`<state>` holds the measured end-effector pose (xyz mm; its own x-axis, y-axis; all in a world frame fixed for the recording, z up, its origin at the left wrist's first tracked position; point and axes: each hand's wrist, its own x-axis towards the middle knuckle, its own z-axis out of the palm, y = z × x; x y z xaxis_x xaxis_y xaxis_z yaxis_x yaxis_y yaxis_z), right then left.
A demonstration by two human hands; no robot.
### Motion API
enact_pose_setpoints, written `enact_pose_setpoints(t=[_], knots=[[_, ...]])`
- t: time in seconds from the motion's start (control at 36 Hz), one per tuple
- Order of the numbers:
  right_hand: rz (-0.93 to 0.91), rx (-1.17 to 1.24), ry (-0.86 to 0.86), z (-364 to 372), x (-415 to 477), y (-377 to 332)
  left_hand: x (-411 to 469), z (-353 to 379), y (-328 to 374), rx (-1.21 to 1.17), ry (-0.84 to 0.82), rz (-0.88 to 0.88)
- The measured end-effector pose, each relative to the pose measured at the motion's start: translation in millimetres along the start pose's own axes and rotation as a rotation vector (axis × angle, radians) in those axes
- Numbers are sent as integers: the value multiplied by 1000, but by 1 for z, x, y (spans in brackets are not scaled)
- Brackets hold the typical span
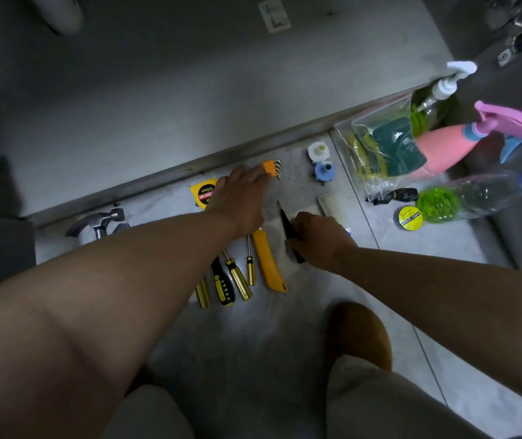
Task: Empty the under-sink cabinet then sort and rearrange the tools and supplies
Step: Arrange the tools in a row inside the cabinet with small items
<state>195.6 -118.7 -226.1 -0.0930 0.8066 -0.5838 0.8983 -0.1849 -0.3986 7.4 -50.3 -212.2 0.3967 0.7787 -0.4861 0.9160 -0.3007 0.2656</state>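
Left arm (111, 280): bare, enters from the lower left, stretched almost straight on a diagonal forward and to the right.
Left hand (240, 201): palm down, back towards the camera, fingers extended forward, tips on the key set (271, 167).
Right arm (443, 280): bare, enters from the right edge, forearm running left.
Right hand (320, 239): knuckles up, fingers curled round a black tool (285, 221), whose point projects forward past the fist.
Hands near each other, apart; the left reaches further forward.

Right hand (320, 239) around black tool (284, 218)
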Motion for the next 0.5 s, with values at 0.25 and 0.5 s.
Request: enact_pose_setpoints(t=[0.25, 0.5], knots=[[-26, -36, 89, 5, -27, 9, -54, -9, -48, 175, 83, 44], [-105, -285, -328, -36, -61, 5, -96, -48, -48, 116, -123, 35]])
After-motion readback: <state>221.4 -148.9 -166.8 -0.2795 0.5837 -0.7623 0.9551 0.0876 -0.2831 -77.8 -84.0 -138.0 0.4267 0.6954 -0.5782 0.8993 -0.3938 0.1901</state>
